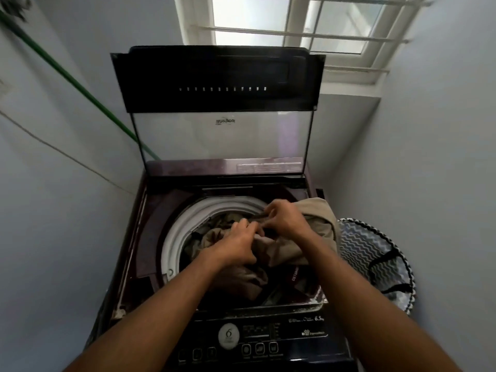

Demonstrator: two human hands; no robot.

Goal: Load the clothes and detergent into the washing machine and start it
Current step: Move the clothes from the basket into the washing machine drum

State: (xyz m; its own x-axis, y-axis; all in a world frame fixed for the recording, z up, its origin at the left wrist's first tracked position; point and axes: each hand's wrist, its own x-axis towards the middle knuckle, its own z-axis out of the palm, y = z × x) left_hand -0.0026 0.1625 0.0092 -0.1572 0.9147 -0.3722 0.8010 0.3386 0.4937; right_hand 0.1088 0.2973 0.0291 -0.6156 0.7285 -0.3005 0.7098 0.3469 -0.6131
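A dark top-loading washing machine (150, 226) stands below me with its glass lid (222, 135) raised upright. A beige garment (316, 221) drapes over the drum's white rim (177, 232) on the right side and hangs into the drum, where darker clothes lie. My left hand (239, 245) grips a fold of this garment over the drum's middle. My right hand (284, 217) pinches the same garment just beyond it. The control panel (257, 342) with a round dial and buttons runs along the near edge. No detergent is visible.
A laundry basket (375, 253) with a grey zigzag pattern and black handles stands right of the machine. White walls close in on both sides. A green pole (80, 87) leans across the left wall. A barred window (300, 30) sits above the lid.
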